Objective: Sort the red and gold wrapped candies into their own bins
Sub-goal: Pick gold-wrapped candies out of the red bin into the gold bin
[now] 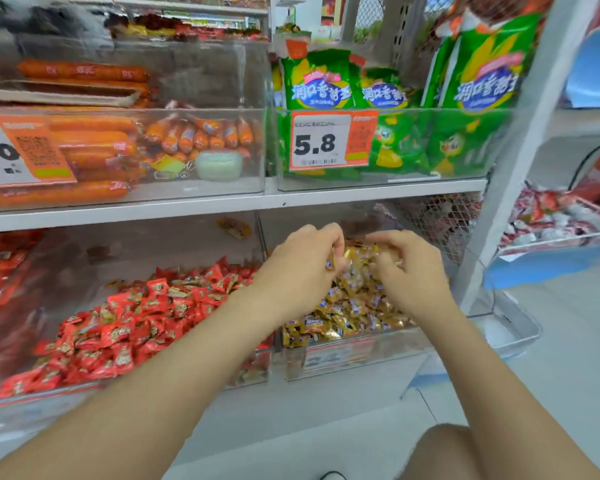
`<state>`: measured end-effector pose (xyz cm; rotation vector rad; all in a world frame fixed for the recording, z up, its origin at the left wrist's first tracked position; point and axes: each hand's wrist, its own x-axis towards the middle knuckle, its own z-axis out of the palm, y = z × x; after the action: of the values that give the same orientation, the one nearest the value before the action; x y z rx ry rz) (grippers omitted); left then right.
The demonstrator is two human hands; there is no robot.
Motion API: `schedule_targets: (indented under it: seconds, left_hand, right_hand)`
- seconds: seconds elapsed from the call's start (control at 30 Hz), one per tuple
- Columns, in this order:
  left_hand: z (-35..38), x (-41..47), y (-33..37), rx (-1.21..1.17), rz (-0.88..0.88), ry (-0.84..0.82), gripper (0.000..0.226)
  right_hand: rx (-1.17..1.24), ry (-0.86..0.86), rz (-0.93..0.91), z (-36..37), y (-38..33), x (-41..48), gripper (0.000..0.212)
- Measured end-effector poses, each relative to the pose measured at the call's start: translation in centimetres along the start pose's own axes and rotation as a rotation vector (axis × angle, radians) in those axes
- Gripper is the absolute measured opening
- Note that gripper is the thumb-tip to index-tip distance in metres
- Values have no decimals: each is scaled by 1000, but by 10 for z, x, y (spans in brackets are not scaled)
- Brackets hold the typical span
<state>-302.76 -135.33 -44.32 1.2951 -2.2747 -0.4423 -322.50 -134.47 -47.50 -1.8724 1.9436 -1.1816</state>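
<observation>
1. Down on the lower shelf of a shop rack, a person's two bare hands work over the right-hand clear bin (361,362), which is heaped with gold wrapped candies (347,313).
2. The left hand (305,268) pinches one gold-wrapped candy (330,263) between thumb and fingertips, just above the heap.
3. The right hand (409,271) curls its fingers down into the same heap. Whether it holds a candy cannot be told.
4. Just beside it, the left-hand clear bin (49,398) is filled with red wrapped candies (129,317).
5. On the shelf above stand orange sausages (94,136) and green snack packs (316,84), with a price tag (317,143) reading 5.8.
</observation>
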Motion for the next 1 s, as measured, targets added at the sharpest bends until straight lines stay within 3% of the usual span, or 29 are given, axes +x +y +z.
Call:
schedule_targets:
  seconds: [0.1,0.2,0.27,0.33,0.47,0.57,0.7,0.77,0.83,0.93,1.0]
  left_hand:
    - [32,33,-4,164,-79,-95,28]
    - [41,49,-8,334,-186,-277,78]
    - [34,51,-6,392,-201,-258,98]
    - [21,44,-3,459,-129,-152,90]
    - [-8,2,-21,393,22,105,32]
    - [-27,-40,-58,250,-19,211,8]
    - [-56,-74,-132,229,-397,82,35]
    - [-71,-84,-166,286,-632,-50,51]
    - [-84,-91,-190,323,-808,-131,54]
    - [-95,-93,-216,267,-937,-151,58]
    - [-95,-91,-225,123,-945,-169,67]
  right_hand:
    - [21,41,148,-7,6,-1,33]
    - [33,38,148,-7,4,-2,31]
    - [47,36,126,-4,-1,-2,30]
    - [65,32,95,-2,-10,-3,29]
    - [157,4,-5,10,-43,-9,27]
    - [234,-64,-118,29,-84,-20,25]
    - [187,-210,-306,69,-135,-36,26]
    - [67,-319,-353,97,-147,-37,27]
    - [-126,-433,-341,127,-150,-31,28]
    - [-354,-516,-294,161,-152,-13,23]
    - [-423,-593,-207,177,-156,0,50]
